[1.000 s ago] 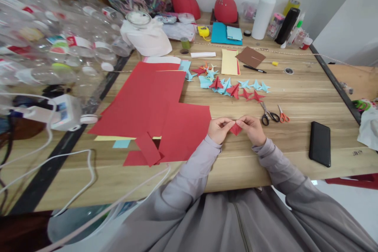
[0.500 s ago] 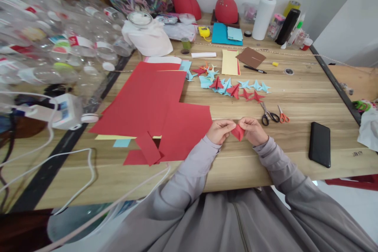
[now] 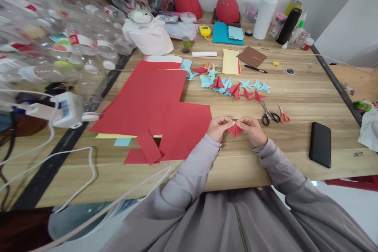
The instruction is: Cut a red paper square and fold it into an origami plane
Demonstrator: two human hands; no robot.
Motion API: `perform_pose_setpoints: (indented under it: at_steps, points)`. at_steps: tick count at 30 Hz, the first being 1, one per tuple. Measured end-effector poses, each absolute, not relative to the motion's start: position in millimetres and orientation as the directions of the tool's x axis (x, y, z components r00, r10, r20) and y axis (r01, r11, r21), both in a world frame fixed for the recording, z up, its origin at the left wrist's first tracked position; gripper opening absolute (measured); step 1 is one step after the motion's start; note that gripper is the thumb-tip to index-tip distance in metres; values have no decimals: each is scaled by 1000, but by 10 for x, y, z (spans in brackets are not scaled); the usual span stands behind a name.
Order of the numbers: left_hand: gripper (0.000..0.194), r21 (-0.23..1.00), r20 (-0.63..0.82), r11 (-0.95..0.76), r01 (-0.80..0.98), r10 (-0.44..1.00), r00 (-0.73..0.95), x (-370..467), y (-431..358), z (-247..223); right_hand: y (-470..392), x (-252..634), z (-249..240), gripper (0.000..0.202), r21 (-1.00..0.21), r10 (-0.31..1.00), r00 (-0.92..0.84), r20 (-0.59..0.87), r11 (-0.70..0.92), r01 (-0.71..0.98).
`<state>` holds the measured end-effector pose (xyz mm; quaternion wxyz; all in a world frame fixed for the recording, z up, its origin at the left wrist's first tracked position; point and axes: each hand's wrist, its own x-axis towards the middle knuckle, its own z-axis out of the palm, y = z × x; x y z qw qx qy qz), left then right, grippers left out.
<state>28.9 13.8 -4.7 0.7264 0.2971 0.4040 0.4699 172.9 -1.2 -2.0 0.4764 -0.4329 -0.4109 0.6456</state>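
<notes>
A small folded red paper [image 3: 235,131] is pinched between both hands above the table's front part, its point toward me. My left hand [image 3: 218,128] grips its left side with thumb and fingers, and my right hand [image 3: 252,130] grips the right side. The two thumbs nearly meet at its upper edge. Beyond the hands lie several folded paper cranes, red [image 3: 234,90] and light blue [image 3: 226,85]. Large red sheets [image 3: 147,98] spread out left of my hands, with small red strips [image 3: 148,147] near their front edge.
Black-handled scissors [image 3: 269,115], orange scissors [image 3: 284,114] and a black phone [image 3: 320,144] lie to the right. Yellow paper [image 3: 230,62], brown paper [image 3: 252,57] and a pen [image 3: 255,69] are farther back. Plastic bottles [image 3: 79,43] crowd the left; a white cable [image 3: 90,165] crosses the front left.
Both hands have shifted slightly, the right one leftward, bringing the thumbs closer together. The red paper has turned a little and its point now faces more directly toward me.
</notes>
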Motion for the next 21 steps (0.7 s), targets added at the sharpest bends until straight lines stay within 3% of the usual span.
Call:
perform_pose_setpoints:
  at_steps: [8,12,18,21]
  points:
    - [31,827,-293,361,-431,931,217,323,129,-85,18,1760,-50,28,-982,992,-76,-98,-109,-154]
    - [32,813,-319,402,-422,913,256,304,140,-113,35,1770,-82,28,-963,988,-21,-150,-151,-222]
    - [27,864,-256,326,-384,941,222,297,138,-155,17,1760,-59,25,-931,978,-96,-183,-204,-304]
    - [26,840,-245,349,-416,927,285,282,124,-131,-9,1750,18,26,-891,965,-169,-199,-250,-378]
